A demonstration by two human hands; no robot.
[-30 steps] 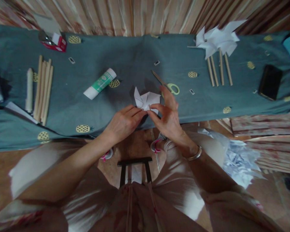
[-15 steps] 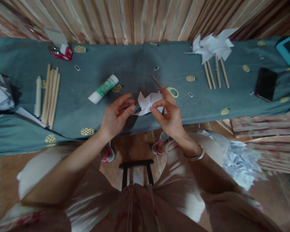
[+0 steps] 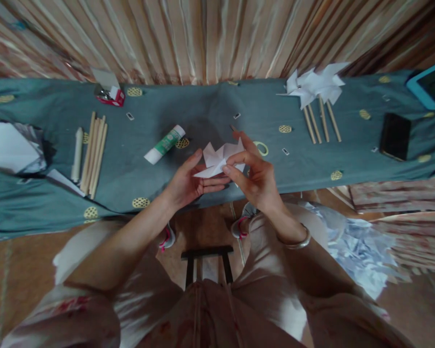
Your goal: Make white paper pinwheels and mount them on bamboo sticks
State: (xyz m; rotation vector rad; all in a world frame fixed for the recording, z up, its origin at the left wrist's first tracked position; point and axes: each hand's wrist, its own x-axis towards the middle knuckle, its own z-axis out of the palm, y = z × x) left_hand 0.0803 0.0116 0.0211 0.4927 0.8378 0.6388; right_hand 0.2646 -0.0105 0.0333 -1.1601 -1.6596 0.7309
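Note:
A folded white paper pinwheel (image 3: 213, 162) is held above the table's near edge. My right hand (image 3: 255, 179) pinches it at its centre between thumb and fingertips. Beneath the paper, my left hand (image 3: 190, 181) lies palm up, its fingers stretched out flat and its thumb raised beside the left blade. Whether the left fingers touch the paper I cannot tell. Behind my right hand lie scissors (image 3: 262, 148) with a pale green handle, partly covered by it. A white and green glue stick (image 3: 165, 144) rests on the cloth to the left.
Wooden sticks (image 3: 96, 154) and a white pen-like tube (image 3: 77, 154) lie left, near stacked paper (image 3: 10, 147) and an open red box (image 3: 112, 95). Finished pinwheels on sticks (image 3: 313, 87), a dark phone-like object (image 3: 395, 137) and a blue-framed device (image 3: 433, 84) are right. Paper scraps (image 3: 362, 246) hang below.
My left hand has moved right and turned palm up, sliding its fingers under the pinwheel. My right hand keeps its pinch on the paper. The view has shifted slightly.

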